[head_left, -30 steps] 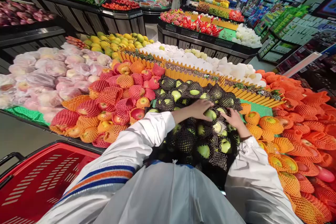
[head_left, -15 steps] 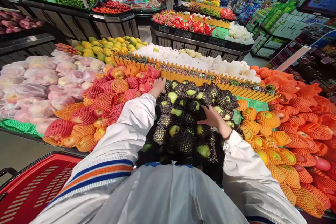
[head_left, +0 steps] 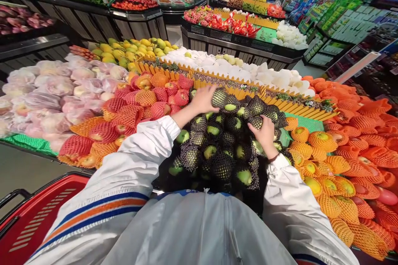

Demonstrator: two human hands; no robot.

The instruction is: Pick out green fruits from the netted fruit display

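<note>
Nearest, at the lower left, a red shopping basket [head_left: 37, 219] sits beside the person's white sleeve with blue and orange stripes [head_left: 102, 211]. Just beyond the jacket lies a heap of green fruit in black foam nets [head_left: 217, 153] on the display surface. The right hand [head_left: 265, 134] rests palm down on the right side of this heap, fingers spread over the netted fruit; its grip is wide and lifts nothing. Farther in, the left hand [head_left: 202, 99] is raised at the far edge of the heap, its grip closed around one netted green fruit [head_left: 219, 97], held just above the pile and close to the yellow picket divider [head_left: 236, 91]. Left of the heap lie apples in red and orange nets [head_left: 124, 120]; right of it, orange-netted fruit [head_left: 348, 165]. Behind the divider lie white-wrapped fruit [head_left: 264, 76], and farther off, yellow-green mangoes [head_left: 137, 47].
</note>
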